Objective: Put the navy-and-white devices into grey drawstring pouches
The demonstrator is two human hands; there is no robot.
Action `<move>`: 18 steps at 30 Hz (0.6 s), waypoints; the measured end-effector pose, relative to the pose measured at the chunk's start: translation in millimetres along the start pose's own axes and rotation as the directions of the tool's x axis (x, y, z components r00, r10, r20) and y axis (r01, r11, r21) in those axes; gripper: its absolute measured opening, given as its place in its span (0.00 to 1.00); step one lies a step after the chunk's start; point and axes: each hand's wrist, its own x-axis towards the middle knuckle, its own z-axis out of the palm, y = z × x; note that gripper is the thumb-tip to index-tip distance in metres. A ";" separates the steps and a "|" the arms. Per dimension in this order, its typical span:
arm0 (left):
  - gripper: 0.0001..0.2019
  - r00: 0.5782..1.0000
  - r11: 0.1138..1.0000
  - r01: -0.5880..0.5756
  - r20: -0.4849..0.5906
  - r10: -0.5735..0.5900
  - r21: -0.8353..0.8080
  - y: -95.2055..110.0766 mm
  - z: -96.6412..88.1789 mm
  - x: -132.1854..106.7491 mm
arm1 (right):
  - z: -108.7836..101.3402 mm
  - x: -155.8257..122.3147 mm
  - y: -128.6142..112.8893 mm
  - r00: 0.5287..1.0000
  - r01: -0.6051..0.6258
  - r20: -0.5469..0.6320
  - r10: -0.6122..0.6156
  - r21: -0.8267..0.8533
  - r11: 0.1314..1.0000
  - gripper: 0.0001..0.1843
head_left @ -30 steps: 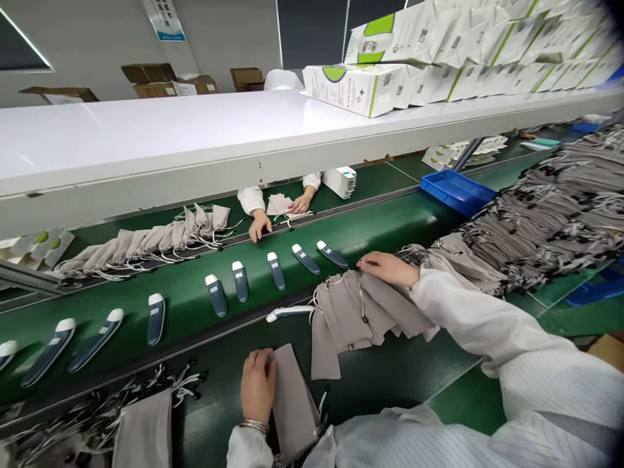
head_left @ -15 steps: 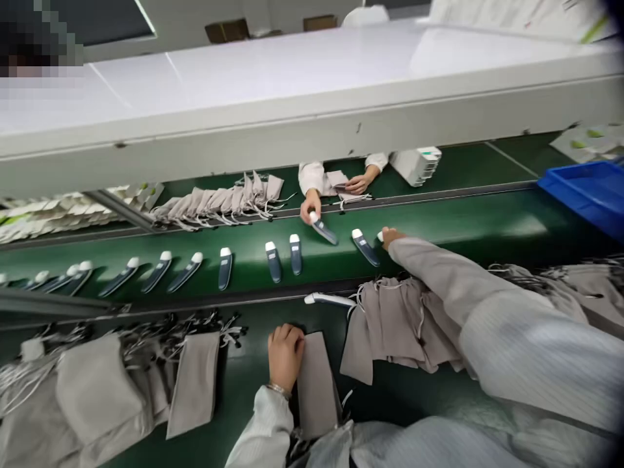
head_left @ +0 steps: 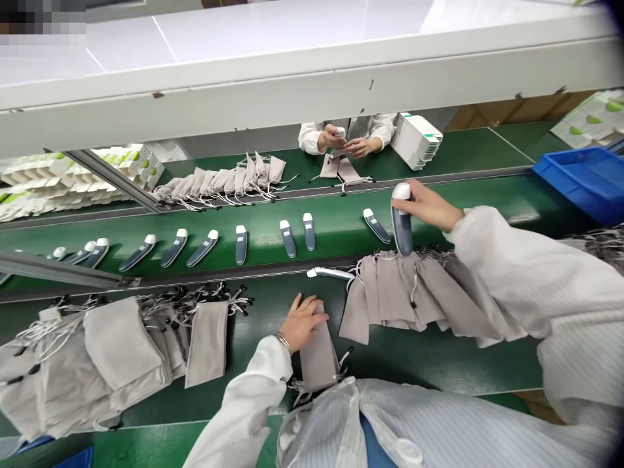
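Observation:
My right hand (head_left: 429, 207) grips a dark-blue handheld device with a white end (head_left: 402, 231), holding it upright near that white end. The device hangs in the air above the near edge of the green belt, in front of a row of grey drawstring pouches (head_left: 390, 296). With fingers stretched and somewhat apart, my left hand (head_left: 303, 325) rests on the top end of a flat grey drawstring pouch (head_left: 318, 361) close to my body. Another white-and-blue device (head_left: 329, 273) lies at the belt's near rail, its far end against the pouch row.
More devices lie spaced along the green belt (head_left: 336, 227). A heap of grey pouches (head_left: 121, 344) sits at left. Across the belt, a co-worker's hands (head_left: 348, 144) hold a device and pouch. A blue bin (head_left: 585, 179) stands at right; a white shelf (head_left: 292, 97) spans above.
My right hand has lifted the device off the belt and drawn it nearer. My left fingers have spread on the pouch. The co-worker has raised a device from the belt.

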 end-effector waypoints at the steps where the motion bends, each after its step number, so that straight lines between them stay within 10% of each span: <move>1: 0.25 0.999 0.998 0.033 0.013 -0.034 0.045 -2.6 -2.6 -2.8 | 0.1 -19.8 -9.6 0.999 0.032 0.002 -0.032 0.098 0.995 0.18; 4: 0.12 0.955 0.948 0.293 -0.074 -0.286 0.126 -16.0 -10.4 -24.0 | 6.1 -76.6 -31.2 0.994 0.054 0.082 -0.078 0.268 0.962 0.18; 11: 0.12 0.686 0.680 0.725 -0.207 -0.697 0.112 -0.9 20.1 -103.9 | 63.3 -147.2 -35.7 0.978 0.041 0.174 -0.118 0.391 0.920 0.18; 18: 0.09 0.655 0.679 0.733 -0.299 -0.694 0.030 62.1 53.7 -109.8 | 145.6 -168.9 -30.7 0.977 -0.003 0.194 -0.083 0.407 0.913 0.17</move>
